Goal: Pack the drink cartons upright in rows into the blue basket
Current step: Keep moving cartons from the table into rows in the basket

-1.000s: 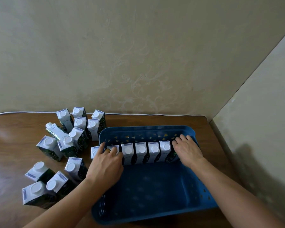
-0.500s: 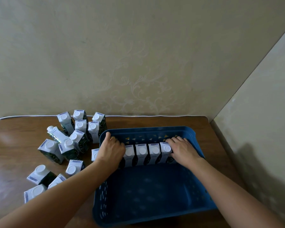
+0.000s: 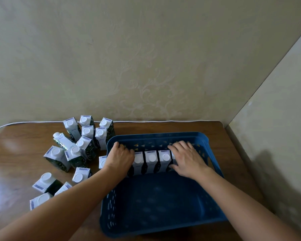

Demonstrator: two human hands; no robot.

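Note:
The blue basket stands on the brown table, right of centre. Inside it, a row of white-capped drink cartons stands upright a little in front of the far wall. My left hand covers the row's left end, its fingers curled over the end carton. At the right end my right hand lies spread over the last carton, with the thumb on its near side. The cartons under both hands are mostly hidden. Several loose cartons stand or lie to the left of the basket.
One carton stands right against the basket's left wall. The basket's near half holds nothing. A white cable runs along the table's back edge. Walls close off the back and the right side.
Both hands have moved from beside the row onto its two end cartons, closing in a little. The loose cartons have not moved.

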